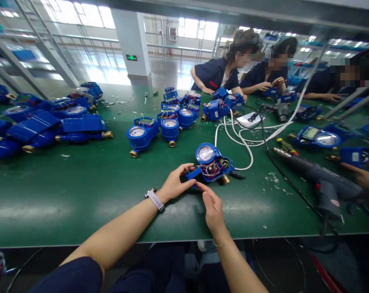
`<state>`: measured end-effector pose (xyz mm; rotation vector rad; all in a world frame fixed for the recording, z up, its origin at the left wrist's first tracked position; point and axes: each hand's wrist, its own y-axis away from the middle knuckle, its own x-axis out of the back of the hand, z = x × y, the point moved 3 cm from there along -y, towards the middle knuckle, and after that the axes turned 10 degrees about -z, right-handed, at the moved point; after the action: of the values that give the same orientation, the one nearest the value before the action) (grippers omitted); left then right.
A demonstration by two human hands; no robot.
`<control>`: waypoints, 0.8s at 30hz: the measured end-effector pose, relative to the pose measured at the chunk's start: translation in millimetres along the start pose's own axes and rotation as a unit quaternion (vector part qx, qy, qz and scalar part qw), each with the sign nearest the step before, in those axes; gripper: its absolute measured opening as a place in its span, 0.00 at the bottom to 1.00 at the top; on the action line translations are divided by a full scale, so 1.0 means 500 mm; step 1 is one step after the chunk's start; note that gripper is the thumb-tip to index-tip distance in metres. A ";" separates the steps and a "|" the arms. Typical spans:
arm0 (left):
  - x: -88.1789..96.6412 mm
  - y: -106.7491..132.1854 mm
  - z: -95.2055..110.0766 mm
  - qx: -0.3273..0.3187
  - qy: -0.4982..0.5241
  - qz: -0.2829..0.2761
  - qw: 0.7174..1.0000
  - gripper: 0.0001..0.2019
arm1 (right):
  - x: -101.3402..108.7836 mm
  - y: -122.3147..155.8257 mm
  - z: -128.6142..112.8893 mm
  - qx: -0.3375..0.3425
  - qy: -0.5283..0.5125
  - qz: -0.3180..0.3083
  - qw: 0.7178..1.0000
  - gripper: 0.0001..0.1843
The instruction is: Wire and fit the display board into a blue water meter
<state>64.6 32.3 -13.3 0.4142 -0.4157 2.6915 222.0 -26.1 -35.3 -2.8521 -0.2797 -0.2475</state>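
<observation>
A blue water meter (213,166) lies on the green table in front of me, its round dial towards the back. Its electronics box is uncovered, with coloured wires and a circuit showing. My left hand (173,187) has thumb and fingers closed round the blue piece at the meter's left side; the fingertips are partly hidden behind it. Just right of the left thumb, my right hand (214,207) has its index finger stretched to the lower edge of that blue piece. Its thumb stands apart, and nothing shows in its palm. A brass pipe end (225,179) points towards me.
More blue meters stand in a group (171,120) behind and in a pile (40,122) at left. At right lie a heat gun (318,175), a screwdriver (286,146), a white power strip (250,119) and looping cables. Co-workers sit opposite; another person's hand (363,179) shows at right.
</observation>
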 end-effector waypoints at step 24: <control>0.015 -0.011 -0.023 0.113 0.242 -0.075 0.961 0.21 | 0.025 -0.091 -0.063 0.191 0.509 0.094 0.834 0.11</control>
<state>57.6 43.5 -19.7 -0.1538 0.0636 2.5781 220.1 10.4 8.3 -1.9636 0.1615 -1.3963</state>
